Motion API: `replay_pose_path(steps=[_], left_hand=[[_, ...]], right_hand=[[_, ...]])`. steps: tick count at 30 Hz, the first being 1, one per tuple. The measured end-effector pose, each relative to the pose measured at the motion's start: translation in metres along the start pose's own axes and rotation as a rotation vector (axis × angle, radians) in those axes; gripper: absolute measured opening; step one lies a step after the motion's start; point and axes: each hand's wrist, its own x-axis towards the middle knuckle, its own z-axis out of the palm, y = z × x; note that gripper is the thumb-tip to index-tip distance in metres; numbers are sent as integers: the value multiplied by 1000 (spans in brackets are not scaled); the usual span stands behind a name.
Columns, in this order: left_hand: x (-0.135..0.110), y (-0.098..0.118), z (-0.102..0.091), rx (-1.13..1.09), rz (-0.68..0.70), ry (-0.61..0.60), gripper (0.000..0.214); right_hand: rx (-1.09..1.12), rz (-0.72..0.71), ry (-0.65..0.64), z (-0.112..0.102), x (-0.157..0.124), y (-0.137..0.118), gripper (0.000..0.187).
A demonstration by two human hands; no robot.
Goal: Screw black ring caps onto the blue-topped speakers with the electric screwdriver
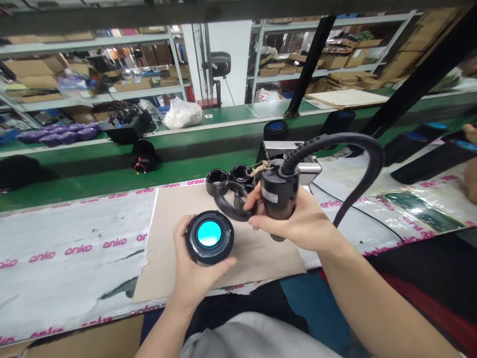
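My left hand is wrapped around a black cylindrical speaker, its round end with a shiny blue disc facing up at me. To the right, my right hand grips a black corded hand tool that looks like a hot-air gun. A thick black cable leaves its top and arcs over my right wrist. The tool's lower tip points down, apart from the speaker. Beside my right fingertips is a black curved loop; whether they touch it I cannot tell. Black rings lie just beyond.
Brown cardboard covers the bench under my hands. Behind the tool stands a silver box. More black cylinders stand or lie at right, near another person's hand. A green conveyor runs behind; a black post rises there.
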Motion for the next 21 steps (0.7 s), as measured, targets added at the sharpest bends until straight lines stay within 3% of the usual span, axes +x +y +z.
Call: replay_pose_path(steps=[3,6,9,13,16,21], left_hand=[[-9,9,13,-125,-63,-73,117],[-8,18,10,-225,-176,-271,109],[6,26,-2,-266,-261,-418,119],[33,36,-13,-192,-296,-576,138],[45,39,-13,-153,-267,-639,124],[42,37,-6,-215,-161,-607,103]], right_hand=[[-11,-35,-260,-3,1,-13,29],[-91,-57,-335,-8,4,-14,23],[-1,-95,-250,-16,1,-9,32],[127,-127,-37,-29,-18,-4,46],[182,-147,56,-37,-36,0,47],[188,-94,134,-41,-59,8,44]])
